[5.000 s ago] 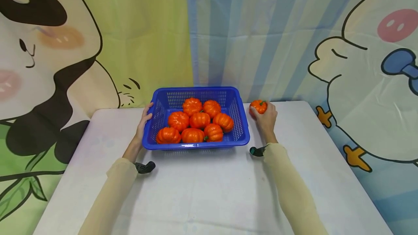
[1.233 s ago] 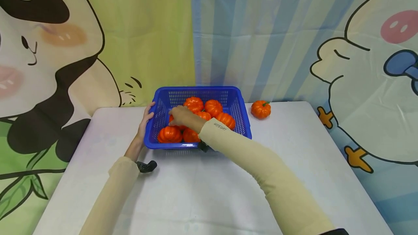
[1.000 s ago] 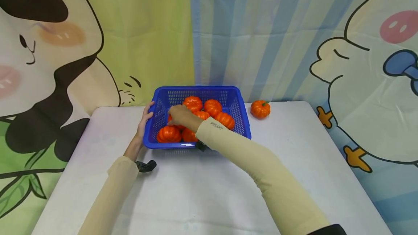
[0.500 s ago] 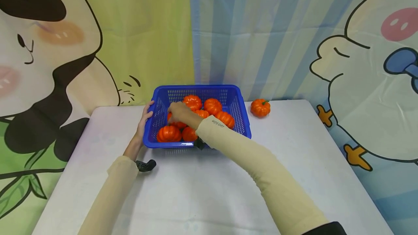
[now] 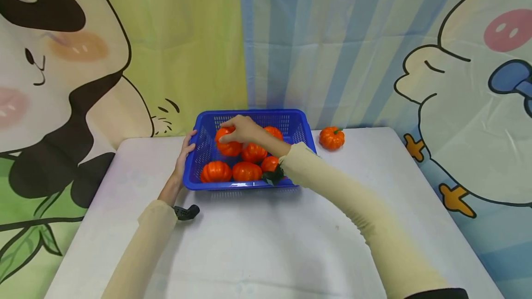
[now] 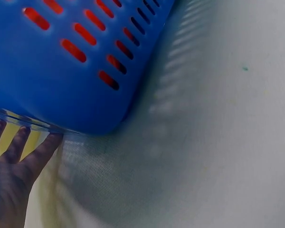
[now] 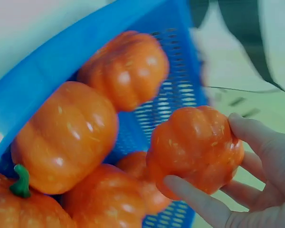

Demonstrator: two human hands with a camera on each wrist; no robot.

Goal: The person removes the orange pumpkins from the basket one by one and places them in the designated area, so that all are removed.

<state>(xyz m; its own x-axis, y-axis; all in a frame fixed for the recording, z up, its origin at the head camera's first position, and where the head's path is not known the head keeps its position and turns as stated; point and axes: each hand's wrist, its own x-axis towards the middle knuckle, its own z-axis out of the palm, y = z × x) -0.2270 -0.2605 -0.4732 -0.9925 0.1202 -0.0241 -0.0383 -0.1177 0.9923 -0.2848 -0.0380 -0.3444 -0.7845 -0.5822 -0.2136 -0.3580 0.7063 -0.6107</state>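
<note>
Gripping a small orange pumpkin (image 5: 227,142) with my right hand (image 5: 245,129), I hold it just above the others inside the blue basket (image 5: 305,144). My fingers (image 7: 256,137) curl over its far side and my thumb presses in from below, so it sits cradled in my grasp; the right wrist view shows it clear of the pumpkins beneath. Those remaining pumpkins (image 5: 246,171) lie packed together along the near and middle part of the basket. My left hand (image 5: 184,153) rests flat against the basket's left wall, fingers straight and touching the rim, thumb on the outside; the left wrist view shows my fingertips (image 6: 42,149) right under the blue edge. One more pumpkin (image 5: 331,138) sits alone on the white table (image 5: 257,239), just beside the basket's right rear corner, not touching it.
</note>
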